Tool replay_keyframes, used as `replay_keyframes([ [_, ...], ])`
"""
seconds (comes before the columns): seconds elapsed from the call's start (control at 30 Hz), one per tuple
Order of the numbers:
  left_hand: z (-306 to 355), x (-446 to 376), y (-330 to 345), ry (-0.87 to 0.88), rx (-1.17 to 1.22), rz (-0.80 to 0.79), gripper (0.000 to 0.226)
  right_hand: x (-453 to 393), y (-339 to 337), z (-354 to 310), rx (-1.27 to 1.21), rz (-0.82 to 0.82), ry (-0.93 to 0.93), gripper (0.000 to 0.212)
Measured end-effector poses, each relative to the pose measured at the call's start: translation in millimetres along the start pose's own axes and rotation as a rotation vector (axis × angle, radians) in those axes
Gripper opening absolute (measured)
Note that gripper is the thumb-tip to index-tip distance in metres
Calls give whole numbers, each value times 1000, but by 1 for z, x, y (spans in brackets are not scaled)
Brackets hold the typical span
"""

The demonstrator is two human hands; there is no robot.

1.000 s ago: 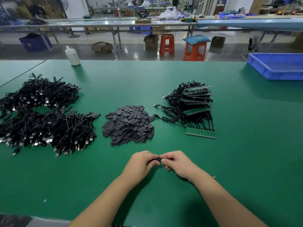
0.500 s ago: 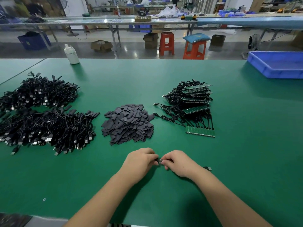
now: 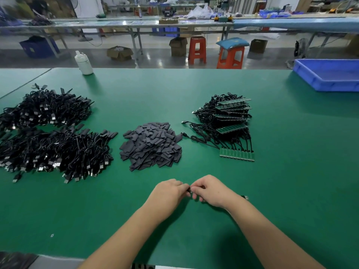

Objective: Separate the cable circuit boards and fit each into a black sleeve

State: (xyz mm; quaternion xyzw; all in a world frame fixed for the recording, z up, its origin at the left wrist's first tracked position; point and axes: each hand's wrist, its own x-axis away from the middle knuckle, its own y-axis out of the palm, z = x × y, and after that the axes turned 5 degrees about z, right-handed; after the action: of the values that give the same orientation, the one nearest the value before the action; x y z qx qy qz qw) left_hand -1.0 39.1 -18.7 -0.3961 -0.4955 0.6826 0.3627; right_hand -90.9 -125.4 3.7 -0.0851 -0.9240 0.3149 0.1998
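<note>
Both hands [image 3: 191,189] pinch one sleeve [image 3: 188,189] over the desk [image 3: 291,191].
I'd keep the board square while sliding it in.

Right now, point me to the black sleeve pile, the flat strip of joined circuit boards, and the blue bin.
black sleeve pile [image 3: 151,145], head view, middle of the heap
strip of joined circuit boards [image 3: 237,154], head view, centre of the green strip
blue bin [image 3: 318,83], head view, near wall
</note>
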Motion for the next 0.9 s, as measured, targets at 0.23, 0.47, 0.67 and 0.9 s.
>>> replay_keyframes([
  [0.23, 2, 1, 4, 1, -67, -33, 24, 1, 7, -7, -84, -14, 29, 26],
  [0.47, 8, -2, 1, -12, -119, -102, 21, 1, 10, -10, 20, -6, -12, 34],
  [0.67, 16, -5, -5, -19, -176, -162, 21, 0, 13, -7, 72, 13, -27, 26],
  [0.9, 18, -7, -10, -25, -157, -117, 33, -1, 12, -8, 39, 61, 5, 29],
])
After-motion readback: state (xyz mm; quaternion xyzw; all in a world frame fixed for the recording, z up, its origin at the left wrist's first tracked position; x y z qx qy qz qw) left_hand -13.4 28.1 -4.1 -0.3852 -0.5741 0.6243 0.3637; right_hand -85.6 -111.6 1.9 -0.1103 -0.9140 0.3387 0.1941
